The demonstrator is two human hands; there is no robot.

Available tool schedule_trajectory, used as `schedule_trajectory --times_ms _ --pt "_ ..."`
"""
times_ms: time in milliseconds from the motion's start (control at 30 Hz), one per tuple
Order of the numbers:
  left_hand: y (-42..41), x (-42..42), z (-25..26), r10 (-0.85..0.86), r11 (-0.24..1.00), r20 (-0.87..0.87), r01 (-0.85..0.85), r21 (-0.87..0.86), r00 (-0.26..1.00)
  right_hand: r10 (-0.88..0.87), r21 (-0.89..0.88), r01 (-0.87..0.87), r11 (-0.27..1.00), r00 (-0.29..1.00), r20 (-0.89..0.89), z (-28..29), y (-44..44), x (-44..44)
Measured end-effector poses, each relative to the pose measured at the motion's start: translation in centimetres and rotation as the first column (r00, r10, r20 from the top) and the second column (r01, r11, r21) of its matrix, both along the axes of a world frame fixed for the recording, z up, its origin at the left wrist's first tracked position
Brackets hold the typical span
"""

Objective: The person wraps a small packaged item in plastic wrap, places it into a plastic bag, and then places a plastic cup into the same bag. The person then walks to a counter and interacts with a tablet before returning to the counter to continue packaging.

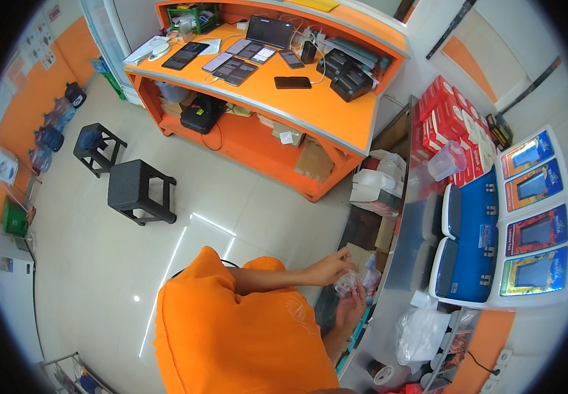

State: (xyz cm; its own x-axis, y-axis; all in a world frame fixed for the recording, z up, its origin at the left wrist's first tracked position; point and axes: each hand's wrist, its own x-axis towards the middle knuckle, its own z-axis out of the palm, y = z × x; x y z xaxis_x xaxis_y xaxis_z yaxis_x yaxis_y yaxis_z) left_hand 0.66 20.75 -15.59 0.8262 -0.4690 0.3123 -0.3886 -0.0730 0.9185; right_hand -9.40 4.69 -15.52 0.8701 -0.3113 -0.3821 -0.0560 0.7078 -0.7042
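Observation:
Beside the metal counter, my two hands meet around a small clear plastic bag (346, 284). My left hand (333, 267) is at its upper edge, with thumb and fingertips bent close together. My right hand (351, 306) holds the bag from below, fingers pointing up along its side. What the bag contains, if anything, is too small to tell. Just past the hands, another clear plastic packet (372, 279) lies by an open cardboard box (360, 256) under the counter's edge.
The steel counter (393, 295) carries a drink dispenser (476, 241), red boxes (444, 115), a clear plastic pitcher (447, 161), white plastic bags (421, 335) and a dark cup (381, 372). Ahead stands an orange desk (333, 115) with phones and tablets; black stools (138, 189) stand left.

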Motion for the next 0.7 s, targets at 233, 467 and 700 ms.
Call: schedule_trajectory --times_ms 233,467,700 --pt "1.1 0.3 0.4 -0.248 0.942 0.283 0.162 0.294 0.926 0.083 -0.391 -0.102 0.915 0.994 -0.064 -1.3 0.3 0.2" --pt "2.0 1.2 -1.1 -0.236 0.969 0.154 0.22 0.113 0.959 0.113 -0.453 -0.229 0.862 0.957 -0.268 0.1 1.7 1.2" --pt "6.1 -1.7 -1.0 0.119 0.985 -0.359 -0.155 -0.072 0.925 0.434 -0.588 -0.497 0.639 0.863 -0.259 -2.8 3.7 3.7"
